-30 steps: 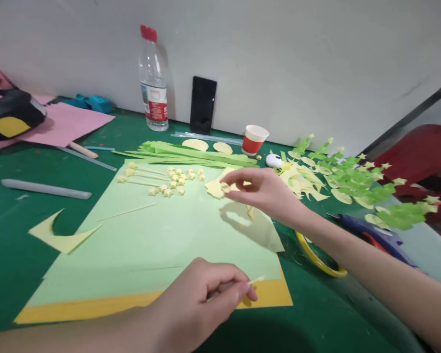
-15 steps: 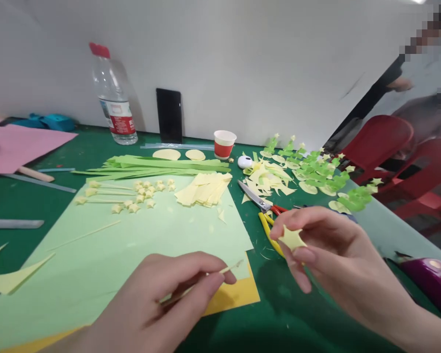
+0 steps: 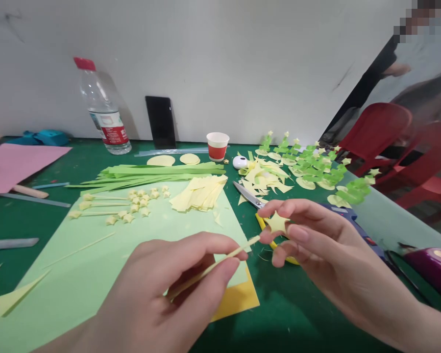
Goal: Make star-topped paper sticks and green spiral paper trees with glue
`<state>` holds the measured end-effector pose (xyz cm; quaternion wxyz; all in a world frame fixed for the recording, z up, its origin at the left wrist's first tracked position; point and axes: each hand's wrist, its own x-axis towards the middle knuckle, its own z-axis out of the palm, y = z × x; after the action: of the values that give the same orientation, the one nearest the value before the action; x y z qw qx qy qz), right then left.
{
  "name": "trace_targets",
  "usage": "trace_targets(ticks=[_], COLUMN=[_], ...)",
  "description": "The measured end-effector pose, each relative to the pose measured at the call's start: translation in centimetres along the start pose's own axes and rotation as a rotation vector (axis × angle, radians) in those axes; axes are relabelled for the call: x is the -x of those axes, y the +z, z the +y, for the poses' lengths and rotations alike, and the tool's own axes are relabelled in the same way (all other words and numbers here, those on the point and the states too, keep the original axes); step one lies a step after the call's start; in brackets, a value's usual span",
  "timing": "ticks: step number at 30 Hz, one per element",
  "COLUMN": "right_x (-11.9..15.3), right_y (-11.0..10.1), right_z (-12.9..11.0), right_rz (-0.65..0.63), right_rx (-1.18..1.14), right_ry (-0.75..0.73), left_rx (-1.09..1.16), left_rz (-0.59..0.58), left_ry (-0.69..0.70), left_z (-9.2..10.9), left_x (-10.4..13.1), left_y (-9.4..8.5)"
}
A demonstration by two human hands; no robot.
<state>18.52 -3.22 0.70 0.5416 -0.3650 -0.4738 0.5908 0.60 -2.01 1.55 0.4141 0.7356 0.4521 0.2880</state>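
My left hand pinches a thin pale-yellow stick between thumb and fingers, its tip pointing up to the right. Close to that tip, a pale-yellow paper star is held between the thumb and fingertips of my right hand. The stick and star look slightly apart. Small folded stars, some on thin sticks, lie on the light green sheet beyond my left hand. Scissors with a silver blade and yellow handles lie partly hidden behind my right hand.
Green strips, yellow strips and paper scraps lie further back. A bottle, phone and paper cup stand by the wall. Green star-topped pieces are at the right; a purple tool lies nearer.
My left hand has moved right and up with the stick, now showing more of it. My right hand has shifted left and up with the star, narrowing the gap. The view has shifted slightly.
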Motion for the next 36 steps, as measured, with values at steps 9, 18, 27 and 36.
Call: trace_targets(ticks=[9,18,27,36], right_x=[0.6,0.2,0.9,0.7], right_y=[-0.1,0.3,0.7,1.0], right_z=[0.5,0.9,1.1,1.1], right_rz=[0.021,0.062,0.063,0.048], right_rx=[0.117,0.316,0.357,0.356], right_ry=[-0.057,-0.275,-0.302,-0.285], left_rx=[0.138,0.192,0.039,-0.095], left_rz=[-0.043,-0.084,-0.046,0.094], left_ry=[-0.111,0.017,0.107,0.385], left_z=[-0.3,-1.3,-1.7,-2.0], left_x=[0.1,0.1,0.2,0.3], left_y=[0.7,1.2,1.3,1.2])
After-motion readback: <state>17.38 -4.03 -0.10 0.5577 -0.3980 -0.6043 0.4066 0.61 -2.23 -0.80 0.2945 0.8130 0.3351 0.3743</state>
